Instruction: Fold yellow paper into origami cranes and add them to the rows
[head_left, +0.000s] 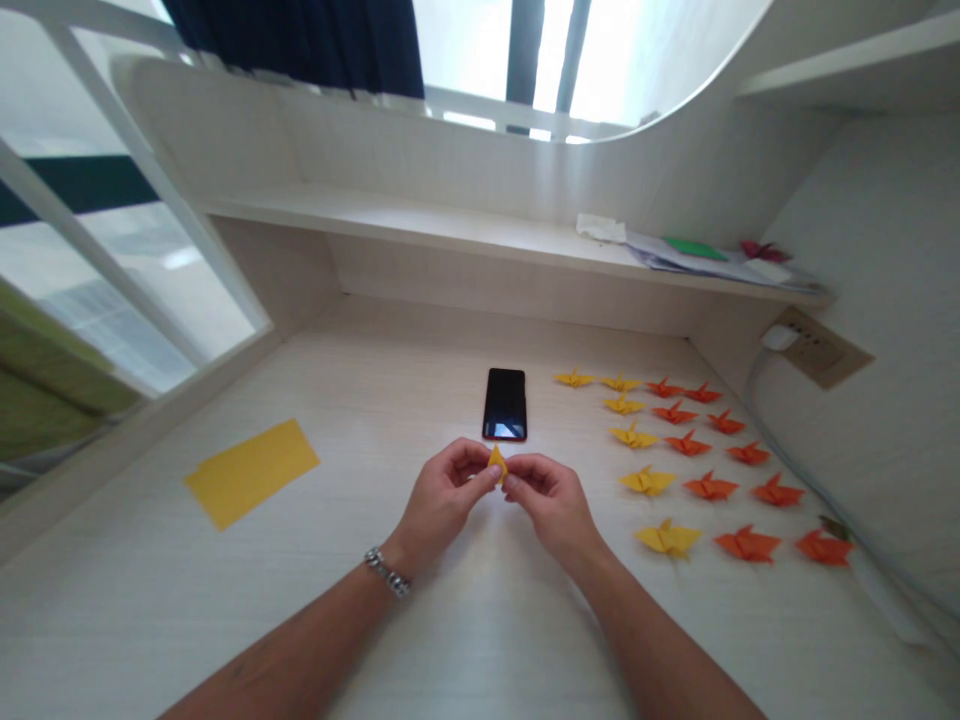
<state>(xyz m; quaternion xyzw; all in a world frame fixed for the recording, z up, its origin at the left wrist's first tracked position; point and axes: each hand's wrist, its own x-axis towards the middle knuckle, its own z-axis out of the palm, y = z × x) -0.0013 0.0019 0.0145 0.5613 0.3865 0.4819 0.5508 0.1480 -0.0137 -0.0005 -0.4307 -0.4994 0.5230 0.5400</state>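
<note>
A small piece of folded yellow origami paper (497, 461) is pinched between my two hands, its pointed tip upward. My left hand (456, 487) grips it from the left with thumb and fingers; a chain bracelet (388, 572) circles that wrist. From the other side, my right hand (550, 494) holds its lower right edge between thumb and forefinger. The fingertips cover part of the paper, so its full shape is hidden. Just beyond the hands lies a black phone (505, 404), its screen dark apart from a reflection.
Yellow paper sheets (255, 472) lie on the left of the table (300, 640). Rows of folded yellow cranes (647, 481) and orange cranes (710, 486) stand at the right. A grey cable (795, 455) runs from a wall socket (819, 347). Papers rest on the shelf (450, 222).
</note>
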